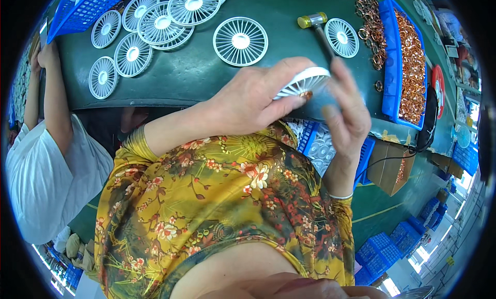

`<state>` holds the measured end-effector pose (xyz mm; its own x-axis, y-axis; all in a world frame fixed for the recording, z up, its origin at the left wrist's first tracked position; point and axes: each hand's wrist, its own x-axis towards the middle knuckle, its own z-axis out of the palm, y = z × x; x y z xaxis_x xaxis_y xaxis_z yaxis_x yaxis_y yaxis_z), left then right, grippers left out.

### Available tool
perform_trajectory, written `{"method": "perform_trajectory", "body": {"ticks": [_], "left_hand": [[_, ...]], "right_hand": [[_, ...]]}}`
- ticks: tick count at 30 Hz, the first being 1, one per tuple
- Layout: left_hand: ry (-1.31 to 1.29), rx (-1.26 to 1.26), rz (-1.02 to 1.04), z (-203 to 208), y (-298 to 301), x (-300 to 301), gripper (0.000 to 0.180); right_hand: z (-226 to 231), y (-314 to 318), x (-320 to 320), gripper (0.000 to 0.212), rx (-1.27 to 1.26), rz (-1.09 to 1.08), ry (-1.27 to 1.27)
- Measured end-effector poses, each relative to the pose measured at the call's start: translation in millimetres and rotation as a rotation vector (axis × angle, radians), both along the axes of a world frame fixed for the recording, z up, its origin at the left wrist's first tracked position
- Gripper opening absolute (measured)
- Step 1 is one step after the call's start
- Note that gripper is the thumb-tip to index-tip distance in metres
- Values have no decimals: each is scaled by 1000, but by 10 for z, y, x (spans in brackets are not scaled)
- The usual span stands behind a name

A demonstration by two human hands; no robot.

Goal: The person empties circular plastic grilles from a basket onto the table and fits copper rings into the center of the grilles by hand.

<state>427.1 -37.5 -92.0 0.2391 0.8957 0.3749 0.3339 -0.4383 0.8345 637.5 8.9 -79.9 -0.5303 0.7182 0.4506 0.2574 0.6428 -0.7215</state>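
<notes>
My left hand (258, 95) is closed on a white spoked plastic disc (305, 83), tilted nearly edge-on above the table's near edge. By the thumb, a small copper-coloured ring (307, 95) shows at the underside of the disc's hub. My right hand (349, 108) is just right of the disc, blurred, with thumb and fingers apart and nothing seen between them. Beyond it a hammer with a yellow-faced head (312, 20) lies on the table; the lower end of its handle is hidden behind my right fingers. A similar single disc (241, 41) lies flat beyond my left hand.
On the green table (196, 82), several spoked discs (133, 54) lie spread and overlapping at left. Another disc (341, 37) sits beside the hammer. Loose copper rings (369, 28) lie next to a blue bin (393, 66) full of them. A co-worker (51, 159) is at the left.
</notes>
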Motion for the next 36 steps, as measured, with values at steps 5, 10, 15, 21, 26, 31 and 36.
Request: {"method": "perform_trajectory", "body": {"ticks": [5, 10, 15, 21, 26, 31, 36], "left_hand": [[535, 325, 70, -391, 236, 233, 46], [488, 218, 159, -447, 270, 350, 41], [366, 132, 205, -530, 326, 318, 66], [264, 57, 242, -489, 365, 355, 96], [258, 45, 270, -511, 308, 327, 108], [127, 218, 220, -515, 247, 331, 98], [85, 576, 298, -472, 98, 72, 58]], "right_hand": [[-317, 135, 178, 30, 237, -617, -693], [-252, 47, 329, 23, -151, -605, -286], [361, -488, 355, 33, -357, -487, 286], [-140, -731, 518, 34, -299, -430, -575], [121, -780, 530, 40, -331, -538, -200], [-236, -590, 366, 36, -226, -397, -503], [-9, -585, 509, 38, -382, -436, -213]]}}
